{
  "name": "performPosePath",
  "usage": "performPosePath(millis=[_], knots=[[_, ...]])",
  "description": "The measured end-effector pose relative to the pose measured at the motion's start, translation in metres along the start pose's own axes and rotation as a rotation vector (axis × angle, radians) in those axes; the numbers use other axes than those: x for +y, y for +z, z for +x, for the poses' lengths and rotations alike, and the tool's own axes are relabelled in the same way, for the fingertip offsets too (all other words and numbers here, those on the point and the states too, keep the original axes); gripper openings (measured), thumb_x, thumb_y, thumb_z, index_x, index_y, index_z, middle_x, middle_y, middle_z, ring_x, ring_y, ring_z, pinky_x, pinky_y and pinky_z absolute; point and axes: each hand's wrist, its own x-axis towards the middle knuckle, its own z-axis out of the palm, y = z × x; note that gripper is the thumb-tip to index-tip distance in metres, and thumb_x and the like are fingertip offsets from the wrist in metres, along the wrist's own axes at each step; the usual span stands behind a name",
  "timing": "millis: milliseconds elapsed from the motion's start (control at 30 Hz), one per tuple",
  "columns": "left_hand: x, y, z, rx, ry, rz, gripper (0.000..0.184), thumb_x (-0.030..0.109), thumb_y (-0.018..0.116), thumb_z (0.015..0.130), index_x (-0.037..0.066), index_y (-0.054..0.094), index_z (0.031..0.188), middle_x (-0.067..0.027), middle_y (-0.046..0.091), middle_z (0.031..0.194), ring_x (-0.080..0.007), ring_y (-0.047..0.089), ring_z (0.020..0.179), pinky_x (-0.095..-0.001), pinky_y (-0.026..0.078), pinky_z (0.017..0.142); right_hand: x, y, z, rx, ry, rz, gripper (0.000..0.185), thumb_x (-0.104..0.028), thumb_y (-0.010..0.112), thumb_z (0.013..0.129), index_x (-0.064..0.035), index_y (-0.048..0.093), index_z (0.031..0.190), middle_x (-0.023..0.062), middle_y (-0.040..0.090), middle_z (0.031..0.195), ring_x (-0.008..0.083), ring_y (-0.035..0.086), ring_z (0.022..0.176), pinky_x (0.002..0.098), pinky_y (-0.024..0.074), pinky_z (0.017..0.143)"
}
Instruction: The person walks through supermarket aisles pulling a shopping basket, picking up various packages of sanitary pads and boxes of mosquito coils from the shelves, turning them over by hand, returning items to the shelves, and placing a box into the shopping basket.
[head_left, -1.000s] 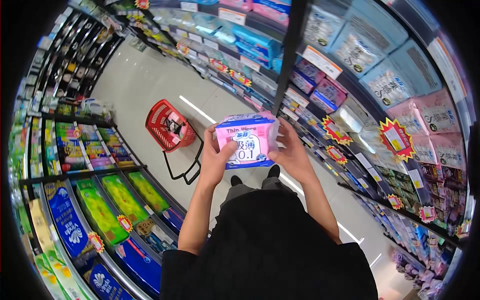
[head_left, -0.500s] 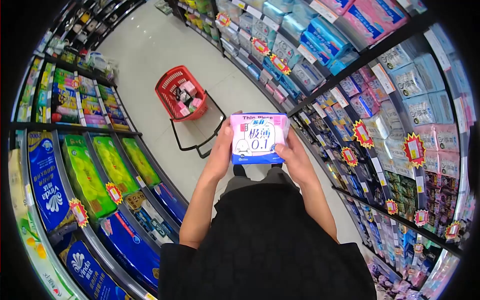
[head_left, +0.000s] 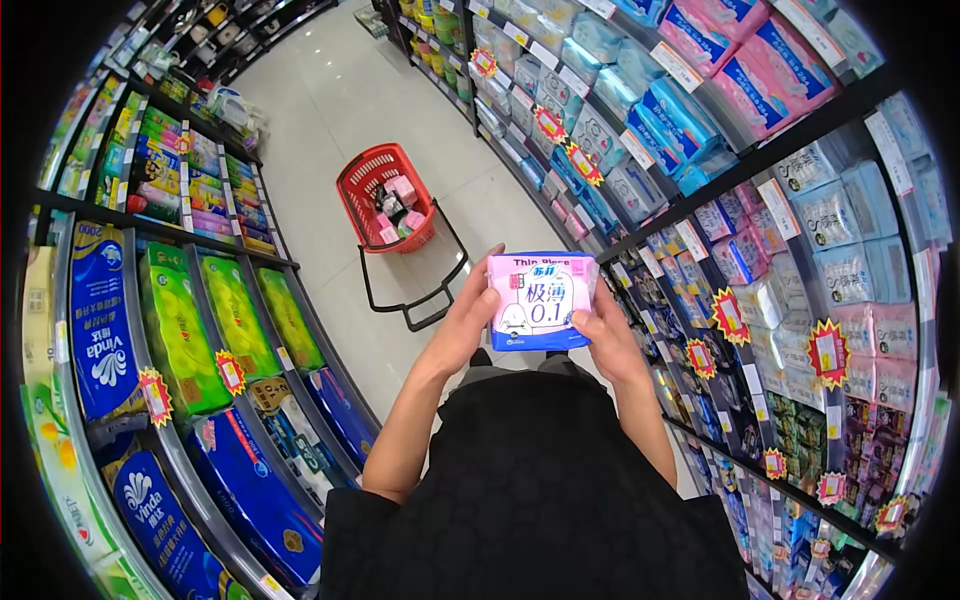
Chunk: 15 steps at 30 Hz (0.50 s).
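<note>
A pack of sanitary pads, pink and white with a blue lower edge and "0.1" on its front, is held up before my body. My left hand grips its left side, thumb on the front edge. Around the lower right corner, my right hand is closed with its thumb pressed on the front. The fingers behind the pack are mostly hidden. Beyond it on the floor stands a red shopping basket with several small pink, white and dark items inside and a black pull handle leaning toward me.
Shelves on the right hold many pad packs, among them blue packs and pink packs. On the left shelves lie green tissue packs and blue Vinda packs. The tiled aisle floor runs between them.
The pack, both hands and the basket appear slightly farther right and lower, as the whole view has shifted. Both hands keep their hold on the pack.
</note>
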Motion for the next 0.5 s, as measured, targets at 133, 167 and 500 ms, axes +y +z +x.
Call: performPosePath(millis=[133, 167, 500], knots=[[0.002, 0.036, 0.020, 0.055, 0.064, 0.033, 0.063, 0.031, 0.048, 0.089, 0.002, 0.024, 0.139, -0.0157, 0.043, 0.129, -0.0228, 0.039, 0.122, -0.0338, 0.030, 0.102, -0.020, -0.027, 0.001, 0.004, -0.041, -0.015, 0.077, -0.019, 0.065, 0.078, 0.0002, 0.022, 0.140, 0.0140, 0.041, 0.132, 0.0224, 0.038, 0.123, 0.0336, 0.0287, 0.103], [0.000, 0.043, 0.026, 0.075, 0.087, 0.031, 0.060, 0.026, 0.050, 0.089, 0.001, 0.027, 0.138, -0.0150, 0.045, 0.127, -0.0219, 0.042, 0.119, -0.0328, 0.032, 0.100, -0.024, -0.036, 0.004, -0.001, -0.040, -0.012, 0.077, -0.019, 0.065, 0.078, 0.0002, 0.022, 0.140, 0.0140, 0.041, 0.132, 0.0224, 0.038, 0.123, 0.0336, 0.0287, 0.103], [-0.018, 0.103, 0.056, 0.282, -0.073, -0.154, 0.046, 0.035, 0.041, 0.096, 0.004, 0.036, 0.130, -0.0078, 0.052, 0.114, -0.0150, 0.052, 0.101, -0.0288, 0.043, 0.084, -0.032, -0.108, -0.007, -0.060, -0.131, -0.088, 0.092, -0.016, 0.072, 0.077, -0.0016, 0.010, 0.144, 0.0142, 0.027, 0.142, 0.0232, 0.029, 0.129, 0.0294, 0.0354, 0.097]])
